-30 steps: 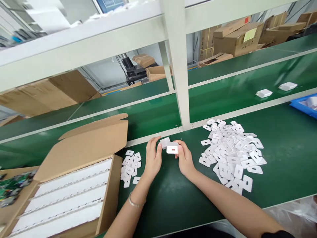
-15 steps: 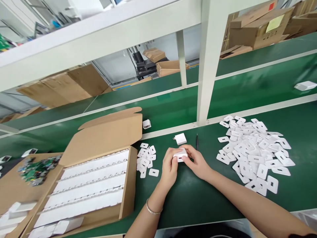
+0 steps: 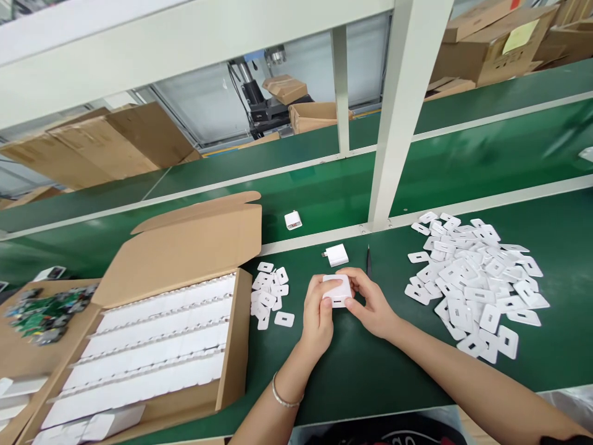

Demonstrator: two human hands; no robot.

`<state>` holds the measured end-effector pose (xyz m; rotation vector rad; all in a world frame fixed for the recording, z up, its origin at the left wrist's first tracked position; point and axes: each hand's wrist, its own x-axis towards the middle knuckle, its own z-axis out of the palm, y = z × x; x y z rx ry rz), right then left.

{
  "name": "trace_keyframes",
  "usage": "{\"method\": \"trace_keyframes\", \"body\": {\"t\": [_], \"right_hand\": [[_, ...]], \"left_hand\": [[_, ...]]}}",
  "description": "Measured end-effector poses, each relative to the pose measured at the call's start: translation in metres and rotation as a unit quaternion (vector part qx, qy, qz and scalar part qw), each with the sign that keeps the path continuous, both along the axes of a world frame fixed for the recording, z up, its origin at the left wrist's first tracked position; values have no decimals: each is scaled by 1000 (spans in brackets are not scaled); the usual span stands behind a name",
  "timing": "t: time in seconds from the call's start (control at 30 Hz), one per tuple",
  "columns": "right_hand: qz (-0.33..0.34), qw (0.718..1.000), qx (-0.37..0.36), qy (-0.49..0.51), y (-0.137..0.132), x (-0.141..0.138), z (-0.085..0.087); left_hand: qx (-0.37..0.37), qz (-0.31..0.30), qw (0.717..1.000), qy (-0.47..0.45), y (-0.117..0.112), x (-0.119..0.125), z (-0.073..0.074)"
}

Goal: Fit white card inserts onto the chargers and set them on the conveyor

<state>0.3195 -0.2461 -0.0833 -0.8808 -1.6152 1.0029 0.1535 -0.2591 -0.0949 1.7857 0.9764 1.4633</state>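
Both hands hold one small white charger block point(image 3: 338, 289) just above the green bench. My left hand point(image 3: 317, 318) grips its left side with fingers curled. Its right side is pinched by my right hand point(image 3: 373, 304). A second white charger block point(image 3: 336, 254) lies on the bench just beyond the hands. To the right spreads a big heap of white plastic plates with slots point(image 3: 477, 278). A small heap of the same plates point(image 3: 269, 294) lies left of my left hand.
An open cardboard box point(image 3: 185, 247) with rows of white parts stands at the left. Green circuit boards point(image 3: 41, 312) fill a box at far left. Another white block point(image 3: 293, 220) rides the conveyor belt behind. A white frame post point(image 3: 398, 117) rises just beyond the bench edge.
One second ago the hands held two white pieces apart; now they close round a single block nearer me. A second block lies on the bench beyond. The view has swung left.
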Motion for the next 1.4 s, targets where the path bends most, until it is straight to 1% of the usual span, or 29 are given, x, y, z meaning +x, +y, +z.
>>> {"method": "trace_keyframes", "body": {"t": [0.1,0.17,0.2,0.27,0.33,0.4,0.5,0.57,0.67,0.73,0.8,0.87,0.9,0.93,1.0,1.07,1.13,1.2,1.27,1.3,1.33,1.4], "right_hand": [[19,1000,-17,10,-1,-1,-2],[20,999,-33,0,-2,-1,-2],[18,999,-38,-6,-3,-1,-2],[12,999,-43,-12,-3,-1,-2],[2,999,-45,-7,-3,-1,-2],[-11,999,-47,0,-3,-1,-2],[-18,999,-51,-4,-2,-1,-2],[-9,998,-55,-18,-2,0,-1],[8,997,-61,-45,-2,0,2],[7,997,-59,-58,-2,0,3],[-7,997,-40,-66,-2,0,3],[-33,995,-7,-90,-3,0,4],[-49,992,11,-115,-3,0,5],[-63,986,30,-151,-3,0,6],[-84,966,65,-237,-1,1,11],[-95,940,98,-312,4,6,17],[-126,920,118,-352,11,15,21],[-211,895,110,-377,20,29,22],[-313,857,73,-403,32,44,16],[-347,839,48,-417,38,52,11],[-365,826,25,-429,44,59,6],[-364,816,-3,-449,54,69,-6]], "left_hand": [[36,18,999,6,4,-3,1],[39,-1,999,7,7,-7,3],[31,-18,999,8,8,-10,5],[-9,-48,999,5,10,-14,7],[-60,-62,996,-4,11,-17,8],[-75,-68,995,3,11,-16,8],[-34,-62,997,32,10,-12,7],[-10,-41,999,32,10,-9,6],[-8,-19,1000,17,9,-7,3],[-45,-15,999,-26,8,-6,0],[-119,-28,986,-111,7,-4,-2],[-209,-51,957,-193,6,0,-3],[-251,-65,940,-220,6,2,-3],[-289,-76,924,-239,7,6,-2],[-341,-92,893,-280,8,13,1],[-367,-108,862,-332,9,21,3],[-372,-118,843,-370,11,26,4],[-362,-114,844,-379,12,26,6],[-340,-91,860,-370,12,21,11],[-325,-72,870,-363,12,16,16],[-308,-49,881,-354,12,10,21],[-264,9,903,-338,10,-7,36]]}}
